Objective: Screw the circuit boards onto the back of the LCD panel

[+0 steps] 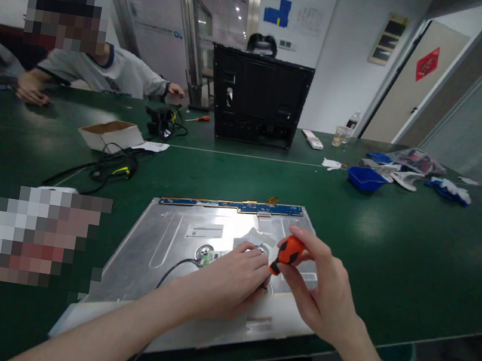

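A flat silver display panel (143, 256) lies back side up in front of me, a blue circuit strip (232, 205) along its far edge. My right hand (328, 290) grips the orange and black handle of a screwdriver (290, 252), tilted over the panel's right half. My left hand (235, 279) rests low on the panel with curled fingers, close beside the screwdriver's lower end; whatever those fingers hold is hidden. Partly under that hand sits a small green circuit board (211, 256), with a black cable (171, 269) running from it toward me.
A black monitor housing (260, 99) stands upright across the green table (394, 245). To the left are a cardboard box (112, 136), tangled cables (111, 167) and another screwdriver (203, 119). A blue tray (365, 179) and gloves (450, 190) lie right. A person (103, 72) sits far left.
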